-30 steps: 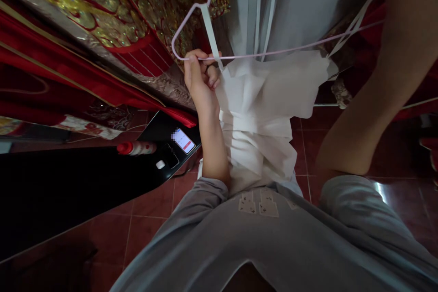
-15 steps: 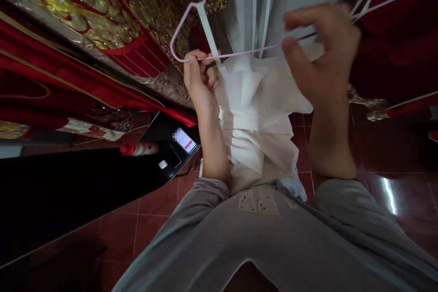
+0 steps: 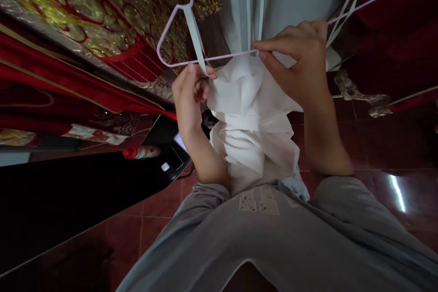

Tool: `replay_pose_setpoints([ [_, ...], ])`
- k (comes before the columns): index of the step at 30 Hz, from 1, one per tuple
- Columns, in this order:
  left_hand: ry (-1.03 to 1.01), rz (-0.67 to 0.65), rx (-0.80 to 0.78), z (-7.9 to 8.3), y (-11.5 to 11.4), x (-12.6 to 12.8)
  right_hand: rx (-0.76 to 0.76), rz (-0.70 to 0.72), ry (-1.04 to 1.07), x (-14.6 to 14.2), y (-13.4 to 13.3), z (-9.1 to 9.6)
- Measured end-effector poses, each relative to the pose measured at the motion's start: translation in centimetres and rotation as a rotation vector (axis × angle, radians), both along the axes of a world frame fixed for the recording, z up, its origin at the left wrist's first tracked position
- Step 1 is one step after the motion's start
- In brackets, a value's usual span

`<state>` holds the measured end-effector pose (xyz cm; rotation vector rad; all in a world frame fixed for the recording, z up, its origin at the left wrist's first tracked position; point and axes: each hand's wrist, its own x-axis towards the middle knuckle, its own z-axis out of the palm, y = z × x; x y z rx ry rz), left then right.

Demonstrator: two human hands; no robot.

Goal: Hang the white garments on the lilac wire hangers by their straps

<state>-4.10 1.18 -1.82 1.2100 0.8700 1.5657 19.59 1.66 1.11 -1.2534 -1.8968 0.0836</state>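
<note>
Left hand (image 3: 190, 89) has shifted, its forearm (image 3: 201, 148) partly covering the lit phone (image 3: 180, 141).

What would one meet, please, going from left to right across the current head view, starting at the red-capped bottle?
Red-capped bottle → small white object → left hand → right hand → pair of white straps.

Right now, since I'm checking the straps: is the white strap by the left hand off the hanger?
No, the white strap is looped over the pink hanger at its upper bend.
</note>
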Motion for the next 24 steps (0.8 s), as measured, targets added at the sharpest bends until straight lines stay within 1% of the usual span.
replay_pose_setpoints([
  [2,-0.027,-0.074,-0.007,1.7,-0.5,-0.6,-0.015,-0.04,-0.008,-0.2,0.3,-0.1],
  [3,-0.076,-0.105,-0.026,2.7,-0.7,-0.7,-0.027,-0.053,-0.021,-0.2,0.3,-0.1],
  [5,-0.257,-0.141,-0.087,4.8,-0.7,-0.8,-0.036,-0.065,-0.026,-0.2,0.3,0.0],
  [7,-0.469,-0.174,-0.094,6.6,-0.5,-0.7,-0.034,-0.058,-0.021,-0.2,0.1,0.0],
  [8,-0.537,-0.178,-0.072,7.2,-0.4,-0.7,-0.036,-0.051,-0.024,-0.1,0.0,0.0],
  [9,-0.564,-0.155,-0.048,7.5,-0.3,-0.7,-0.036,-0.05,-0.026,0.0,0.0,0.0],
  [10,-0.547,-0.103,-0.031,7.5,-0.3,-0.8,-0.036,-0.047,-0.029,0.1,-0.1,0.0],
  [12,-0.423,0.077,-0.03,6.7,-0.3,-1.0,-0.028,-0.043,-0.03,0.4,-0.1,-0.1],
  [14,-0.285,0.265,-0.059,5.1,-0.3,-1.3,-0.022,-0.038,-0.034,0.7,0.0,-0.1],
  [15,-0.241,0.321,-0.081,4.2,-0.3,-1.3,-0.023,-0.036,-0.04,0.8,0.0,0.0],
  [16,-0.222,0.345,-0.108,3.4,-0.2,-1.3,-0.023,-0.039,-0.042,0.9,0.0,0.0],
  [18,-0.227,0.292,-0.174,2.2,-0.1,-0.9,-0.036,-0.047,-0.058,1.0,0.0,0.1],
  [20,-0.21,0.163,-0.207,1.6,-0.1,0.2,-0.025,-0.045,-0.069,0.9,-0.1,0.1],
  [22,-0.175,0.081,-0.189,1.6,-0.1,1.8,-0.006,0.0,-0.082,0.8,-0.3,0.0],
  [24,-0.193,0.05,-0.131,1.9,-0.2,3.4,0.007,0.069,-0.101,0.8,-0.6,0.0],
])
